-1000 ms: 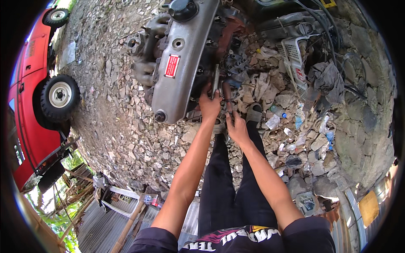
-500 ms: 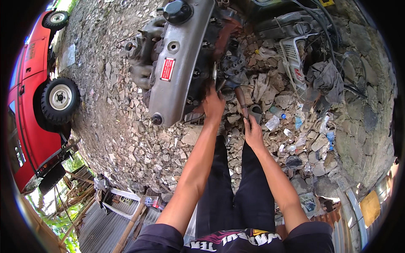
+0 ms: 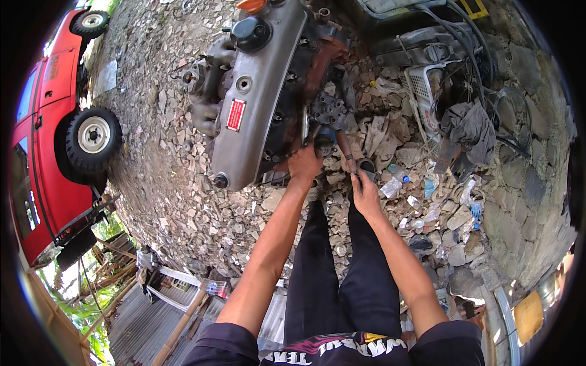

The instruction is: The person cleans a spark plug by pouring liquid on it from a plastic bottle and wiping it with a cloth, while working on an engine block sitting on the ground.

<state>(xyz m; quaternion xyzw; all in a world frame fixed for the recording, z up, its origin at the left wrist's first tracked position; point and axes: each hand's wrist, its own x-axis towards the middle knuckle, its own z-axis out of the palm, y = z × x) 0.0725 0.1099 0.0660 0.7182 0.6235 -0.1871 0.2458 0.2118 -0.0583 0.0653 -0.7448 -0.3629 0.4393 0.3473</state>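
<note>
The engine (image 3: 259,113) sits on the stony ground (image 3: 159,161), its far end cut off by the upper edge of the view. Its long grey metal cover (image 3: 249,131) slants from lower left to upper right, with a black cap (image 3: 251,34), an orange cap (image 3: 252,5) and a red label (image 3: 235,115); curved pipes (image 3: 207,116) bulge from its left side. A narrow, shiny metal bar (image 3: 305,123) points away beside its right flank, lower end hidden. Right of that, a brown stick-shaped tool (image 3: 345,148) lies slantwise, its near end lower and further right.
</note>
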